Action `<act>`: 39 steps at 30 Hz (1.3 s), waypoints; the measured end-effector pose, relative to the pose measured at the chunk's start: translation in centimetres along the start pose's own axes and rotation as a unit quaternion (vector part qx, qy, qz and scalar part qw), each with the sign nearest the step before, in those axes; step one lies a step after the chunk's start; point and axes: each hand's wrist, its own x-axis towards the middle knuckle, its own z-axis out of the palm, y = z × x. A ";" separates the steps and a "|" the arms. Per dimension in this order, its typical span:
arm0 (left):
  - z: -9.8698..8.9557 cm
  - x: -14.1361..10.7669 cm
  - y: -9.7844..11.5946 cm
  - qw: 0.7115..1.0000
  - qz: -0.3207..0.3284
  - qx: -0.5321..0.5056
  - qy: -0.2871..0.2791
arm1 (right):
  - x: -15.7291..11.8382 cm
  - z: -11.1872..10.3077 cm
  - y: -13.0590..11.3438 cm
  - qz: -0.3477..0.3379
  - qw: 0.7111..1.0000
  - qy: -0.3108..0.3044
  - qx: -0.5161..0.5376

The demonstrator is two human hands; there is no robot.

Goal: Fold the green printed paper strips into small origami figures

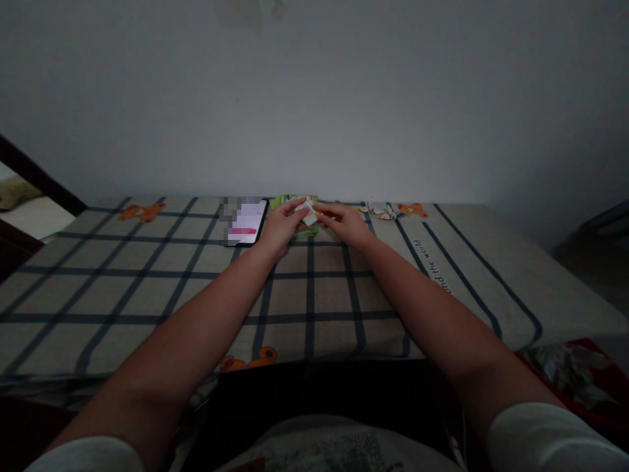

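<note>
Both hands meet near the wall side of the cloth-covered table. My left hand [284, 226] pinches a small white and yellow paper piece [309, 216] from the left. From the right, the fingers of my right hand [344, 223] close on the same piece. Beneath the hands lies a stack of green and yellow papers [282, 199], partly hidden by them. A phone [248, 223] with a lit screen lies just left of my left hand. Several small folded paper pieces [378, 210] sit to the right of my right hand.
The checked tablecloth [196, 288] with orange bears covers the table, which stands against a pale wall [314, 118]. A red container [580, 373] holding crumpled items is below the table's right edge. A dark frame [44, 177] stands at the left.
</note>
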 end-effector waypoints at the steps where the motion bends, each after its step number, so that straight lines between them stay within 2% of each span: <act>1: 0.0 0.0 0.0 1.000 -0.002 -0.007 0.002 | 0.0 0.0 -0.1 -0.010 1.000 -0.002 -0.023; 3: 0.0 0.1 0.0 1.000 -0.008 -0.022 0.000 | -0.1 -0.1 -0.2 -0.019 0.999 -0.001 -0.041; 6: -0.1 0.1 0.1 0.998 -0.014 -0.053 -0.020 | -0.1 -0.1 -0.2 -0.006 1.000 0.011 -0.014; 14: 0.3 -0.6 1.0 0.991 -0.052 -0.110 -0.059 | -0.1 -0.3 -0.8 0.087 0.989 0.059 0.099; 19: 0.4 -0.8 1.0 0.991 -0.050 -0.110 -0.056 | 0.0 0.0 -0.9 0.128 0.977 0.068 0.154; 30: 0.6 -0.6 0.7 0.995 -0.045 -0.086 -0.026 | -0.2 -0.1 -1.3 0.112 0.980 0.048 0.156; 39: 0.7 -0.7 0.4 0.998 -0.027 -0.055 -0.008 | -0.1 0.0 -0.2 0.086 0.994 0.007 0.072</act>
